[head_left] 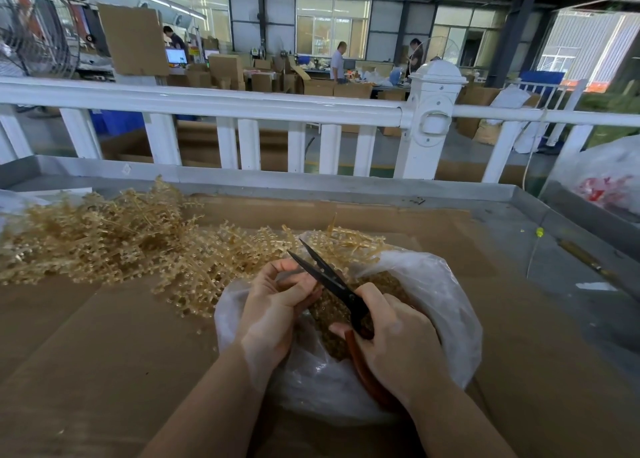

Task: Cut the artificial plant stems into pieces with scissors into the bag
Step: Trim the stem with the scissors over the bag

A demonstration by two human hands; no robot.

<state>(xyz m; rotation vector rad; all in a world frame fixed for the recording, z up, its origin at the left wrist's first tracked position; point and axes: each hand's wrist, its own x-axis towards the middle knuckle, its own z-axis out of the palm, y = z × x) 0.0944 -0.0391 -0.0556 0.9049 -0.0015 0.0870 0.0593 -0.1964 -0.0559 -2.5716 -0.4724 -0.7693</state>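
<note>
A clear plastic bag (440,305) lies open on the cardboard in front of me, with cut golden-brown pieces (388,283) inside it. My right hand (398,347) grips the red-brown handles of black-bladed scissors (329,277), whose blades stand apart above the bag's mouth. My left hand (273,305) pinches a thin stem just left of the blades; the stem is mostly hidden by my fingers. A pile of pale golden artificial plant stems (104,239) spreads over the table to the left and behind the bag.
Brown cardboard (86,353) covers the grey table, which has a raised metal rim (311,184). A white fence (242,111) runs behind it. Another plastic bag with red contents (609,177) sits at the far right. A yellow-tipped wire (538,232) lies right of the bag.
</note>
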